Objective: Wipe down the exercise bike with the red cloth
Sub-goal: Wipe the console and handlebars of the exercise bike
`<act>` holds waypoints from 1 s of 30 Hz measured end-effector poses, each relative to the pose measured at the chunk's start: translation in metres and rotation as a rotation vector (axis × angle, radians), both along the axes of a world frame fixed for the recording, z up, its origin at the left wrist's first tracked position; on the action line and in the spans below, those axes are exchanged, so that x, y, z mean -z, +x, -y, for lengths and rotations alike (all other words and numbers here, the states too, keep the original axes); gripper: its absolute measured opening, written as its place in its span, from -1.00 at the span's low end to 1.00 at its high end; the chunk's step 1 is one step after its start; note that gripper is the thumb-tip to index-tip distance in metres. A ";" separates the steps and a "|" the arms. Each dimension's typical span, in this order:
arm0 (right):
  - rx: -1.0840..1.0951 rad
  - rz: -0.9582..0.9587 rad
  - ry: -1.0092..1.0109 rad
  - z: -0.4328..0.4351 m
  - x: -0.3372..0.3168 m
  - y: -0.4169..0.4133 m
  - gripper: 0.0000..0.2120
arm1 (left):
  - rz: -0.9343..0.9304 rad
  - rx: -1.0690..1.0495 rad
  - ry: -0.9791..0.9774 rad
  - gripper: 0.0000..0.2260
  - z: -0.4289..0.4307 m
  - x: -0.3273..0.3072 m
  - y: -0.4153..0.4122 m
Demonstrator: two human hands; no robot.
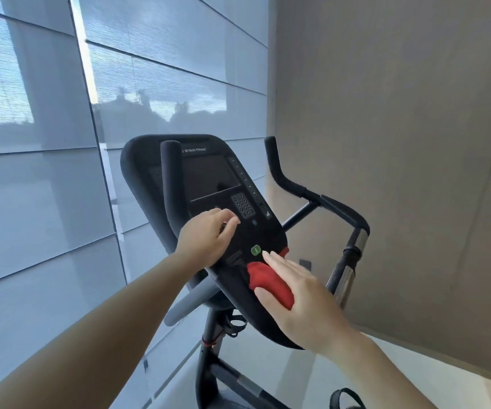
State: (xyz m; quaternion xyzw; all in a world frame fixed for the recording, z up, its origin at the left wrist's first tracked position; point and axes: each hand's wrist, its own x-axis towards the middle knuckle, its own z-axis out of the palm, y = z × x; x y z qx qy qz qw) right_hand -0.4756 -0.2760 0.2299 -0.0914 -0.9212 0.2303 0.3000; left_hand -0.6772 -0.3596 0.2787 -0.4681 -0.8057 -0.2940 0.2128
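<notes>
We see the right hand [300, 293] flat, fingers straight and together, palm pressing the red cloth [269, 283] onto the lower part of the console [209, 178]; not a closed grip, the cloth is pinned under it. The cloth is bunched, showing left of the hand and past the fingertips at the console's right edge. Just above the fingertips sits a green button [255, 250].

The left hand [209, 239] lies loosely curled on the console's middle left, fingers bent, holding nothing, just below the keypad [242, 206].

The console belongs to the exercise bike [209, 343]. Its screen [206, 178] is dark, above the keypad. A black handlebar [321, 199] curves out right of the console; another upright grip [171, 184] stands at its left. Shaded windows [46, 172] lie behind the console.
</notes>
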 end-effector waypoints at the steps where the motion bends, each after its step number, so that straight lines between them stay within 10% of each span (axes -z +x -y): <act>1: 0.023 0.028 0.000 -0.002 -0.002 -0.003 -0.40 | -0.043 -0.020 -0.007 -0.72 -0.002 0.001 -0.002; 30: 0.368 0.171 -0.161 0.012 -0.011 -0.011 -0.74 | -0.224 0.072 -0.034 -0.58 0.001 0.009 -0.006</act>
